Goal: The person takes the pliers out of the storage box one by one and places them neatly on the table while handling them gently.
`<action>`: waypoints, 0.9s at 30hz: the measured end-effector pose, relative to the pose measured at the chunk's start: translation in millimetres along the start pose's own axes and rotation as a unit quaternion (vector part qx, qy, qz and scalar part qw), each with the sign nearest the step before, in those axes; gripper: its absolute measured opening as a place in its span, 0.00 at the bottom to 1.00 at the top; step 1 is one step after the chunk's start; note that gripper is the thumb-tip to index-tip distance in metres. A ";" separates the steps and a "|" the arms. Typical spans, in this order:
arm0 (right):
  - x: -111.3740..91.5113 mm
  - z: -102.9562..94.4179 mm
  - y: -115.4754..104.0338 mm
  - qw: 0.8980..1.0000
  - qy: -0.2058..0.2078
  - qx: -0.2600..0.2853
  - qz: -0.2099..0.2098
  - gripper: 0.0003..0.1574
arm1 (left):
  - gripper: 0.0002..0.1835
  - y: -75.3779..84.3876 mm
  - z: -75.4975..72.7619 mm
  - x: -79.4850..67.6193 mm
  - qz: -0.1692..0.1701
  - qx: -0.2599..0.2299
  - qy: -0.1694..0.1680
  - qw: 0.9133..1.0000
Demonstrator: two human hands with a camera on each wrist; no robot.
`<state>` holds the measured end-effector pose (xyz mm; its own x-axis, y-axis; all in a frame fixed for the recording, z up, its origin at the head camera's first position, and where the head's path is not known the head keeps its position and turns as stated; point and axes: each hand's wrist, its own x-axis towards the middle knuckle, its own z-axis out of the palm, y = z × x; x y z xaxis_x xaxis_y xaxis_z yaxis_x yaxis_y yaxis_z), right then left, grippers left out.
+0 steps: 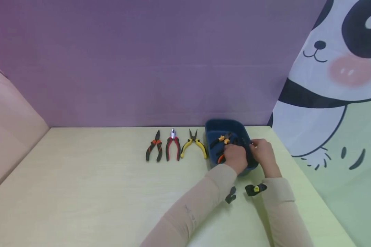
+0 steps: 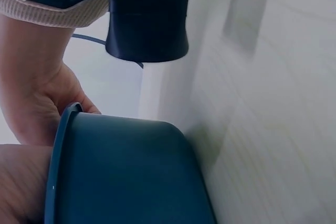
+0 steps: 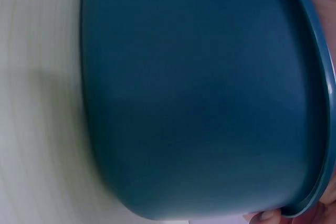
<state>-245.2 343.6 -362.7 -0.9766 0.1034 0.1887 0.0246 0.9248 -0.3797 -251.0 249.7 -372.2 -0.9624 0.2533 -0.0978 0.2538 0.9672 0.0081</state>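
A dark blue plastic bin (image 1: pixel 211 128) stands toward the back right of the table. My left hand (image 1: pixel 236 157) reaches over its near side, fingers down among the pliers; what they touch is hidden. With thumb and fingers, my right hand (image 1: pixel 263 152) pinches the bin's right rim, and its thumb (image 3: pixel 266 215) shows against the outside of that rim. Inside lie orange-and-black pliers (image 1: pixel 224 138), and another orange handle (image 1: pixel 221 159) shows beside my left hand. In the left wrist view, the bin's outer wall (image 2: pixel 131 171) covers most of my left hand.
Left of the bin, three pliers lie in a row with jaws toward the wall: black-and-orange (image 1: pixel 154 147), red-and-black (image 1: pixel 173 145) and yellow-handled (image 1: pixel 193 144). A purple backdrop (image 1: pixel 142 68) rises behind the pale wooden table (image 1: pixel 80 178). A panda-print cloth (image 1: pixel 321 130) hangs at the right.
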 end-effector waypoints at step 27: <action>-0.5 1.1 -0.9 1.000 0.008 0.000 -0.006 0.17 | 0.14 16.1 8.0 9.3 -0.038 0.056 0.002 0.998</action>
<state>-245.0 342.4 -363.4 -0.9735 0.0978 0.2069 0.0128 0.9258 -0.3777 -255.1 267.5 -380.9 -0.9795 0.1802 -0.0902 0.1897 0.9756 -0.1105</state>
